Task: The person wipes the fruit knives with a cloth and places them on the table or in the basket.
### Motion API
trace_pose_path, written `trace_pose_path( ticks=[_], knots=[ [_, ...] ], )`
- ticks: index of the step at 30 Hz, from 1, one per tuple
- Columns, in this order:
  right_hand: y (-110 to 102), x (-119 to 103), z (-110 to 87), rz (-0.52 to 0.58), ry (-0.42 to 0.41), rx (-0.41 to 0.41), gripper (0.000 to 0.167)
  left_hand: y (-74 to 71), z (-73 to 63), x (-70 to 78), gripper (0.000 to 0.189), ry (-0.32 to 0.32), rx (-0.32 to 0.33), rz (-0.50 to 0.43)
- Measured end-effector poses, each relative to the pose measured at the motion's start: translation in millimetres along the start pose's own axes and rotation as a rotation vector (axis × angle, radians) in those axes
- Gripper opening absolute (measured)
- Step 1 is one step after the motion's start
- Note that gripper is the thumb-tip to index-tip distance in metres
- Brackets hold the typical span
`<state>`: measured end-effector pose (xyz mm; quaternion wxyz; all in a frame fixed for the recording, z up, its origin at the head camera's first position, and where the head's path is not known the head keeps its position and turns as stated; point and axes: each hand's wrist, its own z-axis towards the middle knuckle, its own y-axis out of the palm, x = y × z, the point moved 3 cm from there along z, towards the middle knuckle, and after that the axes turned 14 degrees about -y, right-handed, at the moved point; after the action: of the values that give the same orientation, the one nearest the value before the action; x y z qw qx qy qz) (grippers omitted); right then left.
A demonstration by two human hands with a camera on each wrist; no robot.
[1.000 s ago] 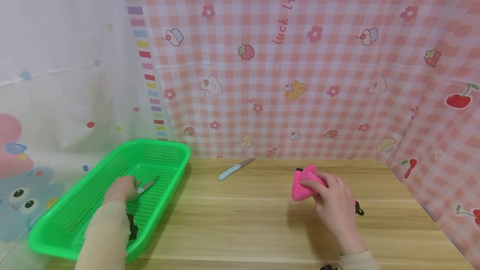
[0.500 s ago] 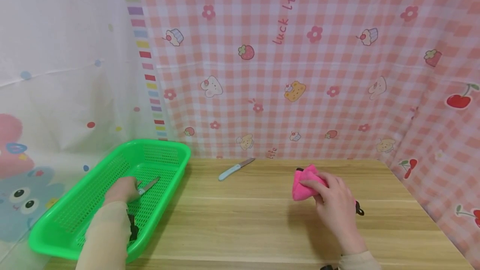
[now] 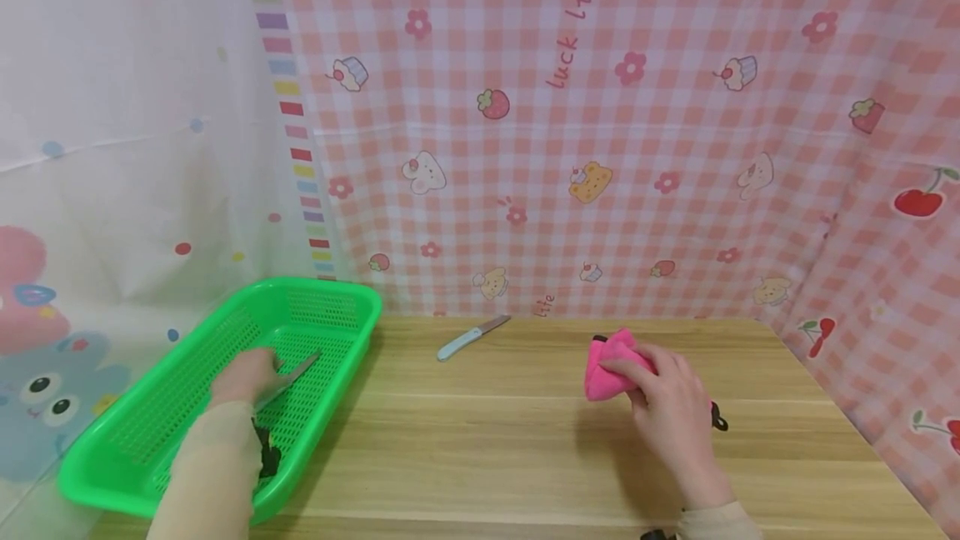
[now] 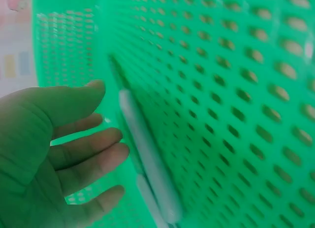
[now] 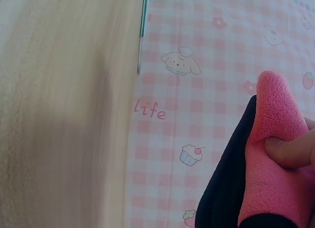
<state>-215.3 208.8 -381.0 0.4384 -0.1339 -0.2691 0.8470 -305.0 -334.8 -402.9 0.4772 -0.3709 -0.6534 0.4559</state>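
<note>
Inside the green basket [image 3: 360, 340], my left hand [image 3: 243, 377] hovers over its slotted floor, fingers loosely spread and holding nothing. Beside its fingertips lies a knife [image 4: 147, 154] with a pale blue handle; a second pale handle [image 4: 150, 201] shows next to it in the left wrist view. Over the right part of the table my right hand [image 3: 667, 402] pinches a folded pink fleecy cloth [image 3: 609, 369] with a black part along its side. The thumb [image 5: 288, 151] presses into its fold in the right wrist view. A black loop [image 3: 718, 417] sticks out past the hand.
Another knife [image 3: 461, 344] with a pale blue handle lies on the wooden table [image 3: 465, 457] near the back, right of the basket. Patterned cloth curtains [image 3: 525, 148] stand along the back and both sides.
My left hand has shifted slightly and come off the knife in the basket, baring more of its handle. My right hand and the pink cloth have stayed put.
</note>
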Motion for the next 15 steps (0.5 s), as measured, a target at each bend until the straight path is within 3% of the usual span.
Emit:
trace_pose_path(
  ticks=[8, 15],
  knots=[
    [-0.3, 0.4, 0.5, -0.004, 0.001, -0.002, 0.043, -11.7, 2.5, 16.5, 0.047, 0.086, 0.052, -0.056],
    [-0.8, -0.8, 0.9, 0.001, 0.003, -0.003, 0.042, -30.7, -9.7, 38.8, 0.044, 0.147, 0.140, -0.112]
  ],
)
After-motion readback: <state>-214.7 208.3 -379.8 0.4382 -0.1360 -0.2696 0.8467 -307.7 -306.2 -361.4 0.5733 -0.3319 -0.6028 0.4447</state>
